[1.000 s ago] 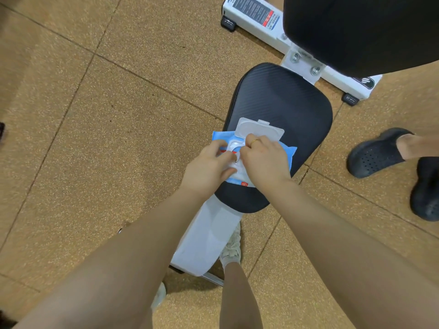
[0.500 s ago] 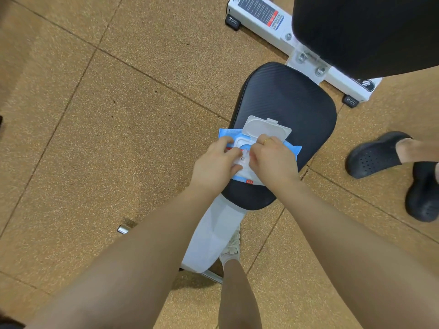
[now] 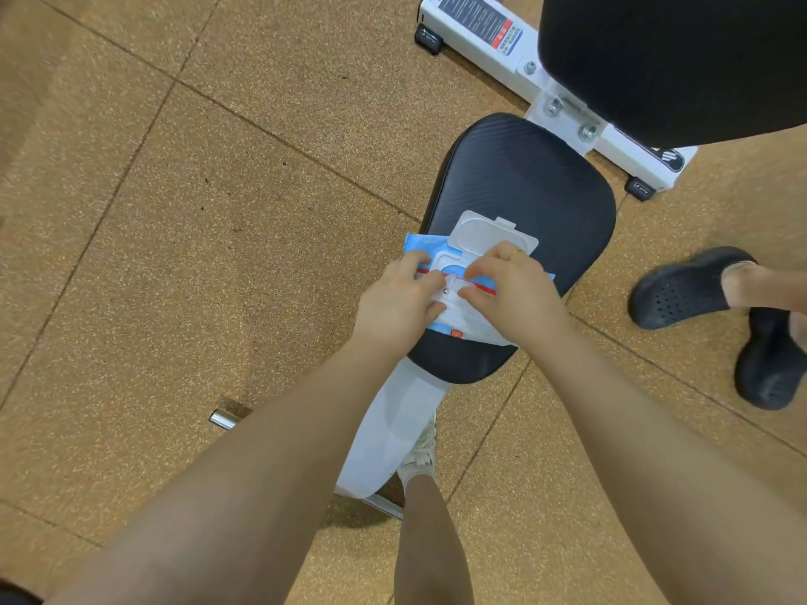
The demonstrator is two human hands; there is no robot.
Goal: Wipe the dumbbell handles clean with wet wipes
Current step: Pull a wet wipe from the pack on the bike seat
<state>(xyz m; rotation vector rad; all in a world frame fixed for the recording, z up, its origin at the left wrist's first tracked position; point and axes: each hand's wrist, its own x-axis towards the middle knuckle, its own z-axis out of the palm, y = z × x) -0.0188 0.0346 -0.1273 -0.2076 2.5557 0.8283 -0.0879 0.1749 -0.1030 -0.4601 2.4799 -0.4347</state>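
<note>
A blue and white pack of wet wipes (image 3: 430, 247) lies on the black bench seat (image 3: 524, 189), its white flip lid (image 3: 489, 232) standing open. My left hand (image 3: 395, 305) rests on the pack's left side, fingers curled onto it. My right hand (image 3: 511, 288) is at the opening, fingertips pinching a white wipe (image 3: 463, 318) that lies partly drawn out over the pack toward me. No dumbbell is in view.
The white bench frame (image 3: 493, 45) and black backrest (image 3: 672, 58) stand at the top right. Another person's feet in black clogs (image 3: 685, 288) are on the right. A metal bar end (image 3: 222, 417) lies on the cork floor. My leg and white shoe (image 3: 421, 456) are below the seat.
More of the white wipe has come out of the pack toward me. Both hands stay at the opening; the view has shifted slightly.
</note>
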